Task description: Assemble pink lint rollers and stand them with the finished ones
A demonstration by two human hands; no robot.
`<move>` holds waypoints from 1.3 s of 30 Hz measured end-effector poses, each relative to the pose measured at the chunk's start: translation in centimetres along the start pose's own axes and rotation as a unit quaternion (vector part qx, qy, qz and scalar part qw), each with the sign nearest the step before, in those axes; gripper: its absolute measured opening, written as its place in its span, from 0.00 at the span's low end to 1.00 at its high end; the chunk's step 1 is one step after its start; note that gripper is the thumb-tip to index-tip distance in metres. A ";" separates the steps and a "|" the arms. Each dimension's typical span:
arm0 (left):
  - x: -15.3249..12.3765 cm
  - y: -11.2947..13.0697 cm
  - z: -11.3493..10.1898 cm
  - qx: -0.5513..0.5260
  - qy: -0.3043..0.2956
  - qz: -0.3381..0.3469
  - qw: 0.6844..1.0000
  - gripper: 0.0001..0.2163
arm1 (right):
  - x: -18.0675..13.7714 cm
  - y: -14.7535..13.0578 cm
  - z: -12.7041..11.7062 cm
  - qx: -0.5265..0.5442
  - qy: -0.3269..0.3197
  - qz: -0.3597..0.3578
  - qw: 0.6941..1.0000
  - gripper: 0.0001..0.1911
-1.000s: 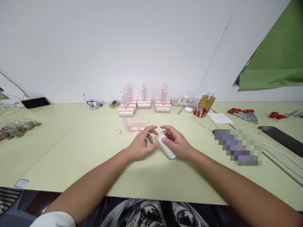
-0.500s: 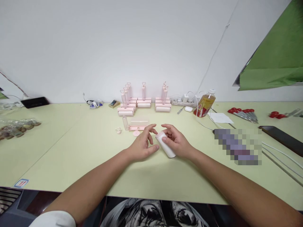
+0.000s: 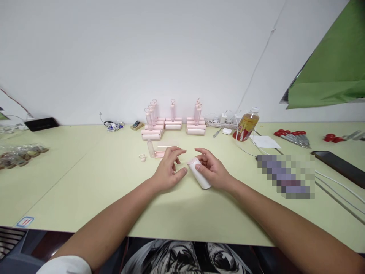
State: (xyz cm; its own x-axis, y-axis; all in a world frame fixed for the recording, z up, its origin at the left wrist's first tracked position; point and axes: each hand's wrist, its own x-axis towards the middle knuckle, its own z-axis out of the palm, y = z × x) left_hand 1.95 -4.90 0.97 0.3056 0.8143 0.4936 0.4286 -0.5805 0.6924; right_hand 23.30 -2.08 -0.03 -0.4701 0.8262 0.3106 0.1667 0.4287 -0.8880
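Note:
My right hand grips a white roller cylinder with a pink end cap, held tilted just above the pale green table. My left hand hovers beside it with fingers spread and holds nothing; its fingertips reach over a pink holder base and hide a small pink disc. A clear pink tube stands upright at the left end of that base. A small pink cap lies further left.
Stacks of finished pink rollers with heart-topped handles stand at the back. A tilted bottle of amber liquid, a power strip, red-handled tools, a dark phone and white cables are to the right. Bags of small items lie left.
My left hand has moved forward and left, away from the cylinder, over the pink base and the disc. My right hand keeps hold of the cylinder.

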 end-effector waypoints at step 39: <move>0.6 -0.2 0.6 0.289 -0.182 -0.074 0.937 0.17 | 2.4 1.5 -2.0 0.118 0.302 0.141 0.936 0.14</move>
State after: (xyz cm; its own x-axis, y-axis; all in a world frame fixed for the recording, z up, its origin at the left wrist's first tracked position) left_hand 2.49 -4.31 0.79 0.4318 0.8927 0.1290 0.8458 -0.4504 0.2860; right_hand 24.17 1.29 0.11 0.1507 0.9806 0.1253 -0.0186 0.1295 -0.9914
